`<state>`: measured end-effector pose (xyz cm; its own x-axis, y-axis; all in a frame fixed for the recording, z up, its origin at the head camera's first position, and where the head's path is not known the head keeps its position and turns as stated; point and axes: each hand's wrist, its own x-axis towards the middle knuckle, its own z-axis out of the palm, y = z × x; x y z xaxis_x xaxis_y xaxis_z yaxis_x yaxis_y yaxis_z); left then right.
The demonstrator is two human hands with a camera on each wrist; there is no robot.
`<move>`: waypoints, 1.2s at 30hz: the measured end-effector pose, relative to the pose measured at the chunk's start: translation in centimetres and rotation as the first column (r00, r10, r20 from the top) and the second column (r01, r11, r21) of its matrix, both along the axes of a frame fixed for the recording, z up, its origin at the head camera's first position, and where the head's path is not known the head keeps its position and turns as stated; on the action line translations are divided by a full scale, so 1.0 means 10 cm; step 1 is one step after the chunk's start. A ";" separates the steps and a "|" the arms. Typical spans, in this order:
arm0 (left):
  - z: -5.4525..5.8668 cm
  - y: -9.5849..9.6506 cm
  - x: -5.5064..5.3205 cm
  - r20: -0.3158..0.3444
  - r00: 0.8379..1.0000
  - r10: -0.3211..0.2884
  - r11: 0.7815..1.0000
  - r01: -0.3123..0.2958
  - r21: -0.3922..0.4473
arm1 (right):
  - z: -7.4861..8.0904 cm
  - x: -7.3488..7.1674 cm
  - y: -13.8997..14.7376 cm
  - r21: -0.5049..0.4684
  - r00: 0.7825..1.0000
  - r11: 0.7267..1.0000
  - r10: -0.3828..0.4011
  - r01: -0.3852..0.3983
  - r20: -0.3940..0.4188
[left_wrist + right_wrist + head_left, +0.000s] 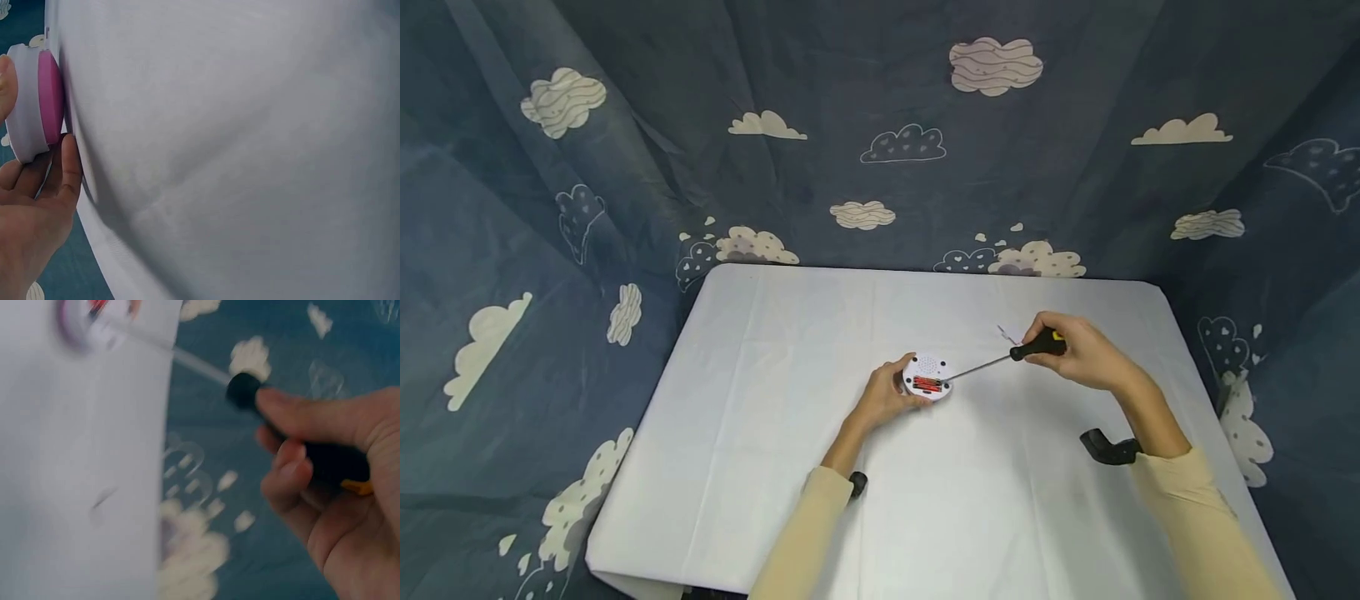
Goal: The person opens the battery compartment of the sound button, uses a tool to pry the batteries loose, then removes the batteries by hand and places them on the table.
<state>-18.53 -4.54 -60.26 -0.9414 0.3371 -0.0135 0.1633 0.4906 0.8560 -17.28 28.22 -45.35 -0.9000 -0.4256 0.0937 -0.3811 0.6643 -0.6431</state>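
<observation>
My left hand [883, 398] grips a small round white device [929, 365] by its left side, thumb and fingers around the rim. Its underside faces up, showing a speaker grille of small holes and an uncovered battery compartment with red batteries [927, 384]. In the left wrist view a pink face [51, 97] of the device is turned towards the table. My right hand [1086, 354] holds a screwdriver [1039, 343] by its black and yellow handle. The long metal shaft slants down to the left, its tip right at the compartment's right end.
A small thin pale piece [1007, 335] lies on the white-covered table [790, 433], just left of the right hand. Dark blue cloth [850, 100] with cloud prints hangs behind and along both sides. A black wrist mount [1108, 448] sticks out from the right forearm.
</observation>
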 end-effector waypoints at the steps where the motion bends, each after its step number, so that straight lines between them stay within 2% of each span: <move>1: 0.00 -0.01 -0.01 0.001 1.000 0.000 1.000 0.000 0.001 | -0.07 -0.01 0.07 -0.026 1.000 1.000 -0.015 0.015 0.019; 4: 0.01 -0.04 -0.04 0.000 1.000 0.006 1.000 -0.006 0.006 | -0.30 0.00 0.25 -0.097 0.994 0.993 -0.067 0.075 0.084; 9: 0.01 -0.02 -0.05 0.039 0.999 -0.005 1.000 0.004 0.009 | -0.73 0.18 0.49 -0.220 0.974 0.959 -0.138 0.176 0.177; 13: 0.00 0.00 -0.04 0.067 0.998 -0.001 1.000 -0.001 0.025 | -1.00 0.34 0.59 -0.303 0.947 0.915 -0.192 0.268 0.259; 17: 0.00 0.00 -0.03 0.070 0.998 0.006 0.999 -0.009 0.044 | -1.20 0.46 0.61 -0.348 0.909 0.874 -0.211 0.340 0.359; 21: -0.01 0.00 -0.02 0.070 0.998 0.005 0.998 -0.009 0.055 | -1.30 0.54 0.58 -0.361 0.869 0.845 -0.215 0.394 0.447; 28: -0.02 0.00 -0.02 0.067 0.998 0.008 0.998 -0.013 0.068 | -1.36 0.61 0.55 -0.371 0.799 0.797 -0.216 0.476 0.561; 32: -0.02 0.00 -0.01 0.069 0.998 0.012 0.998 -0.017 0.066 | -1.38 0.64 0.55 -0.377 0.778 0.782 -0.208 0.496 0.592; 36: -0.01 0.00 -0.01 0.075 0.997 0.015 0.997 -0.021 0.072 | -1.38 0.65 0.55 -0.371 0.783 0.782 -0.226 0.500 0.580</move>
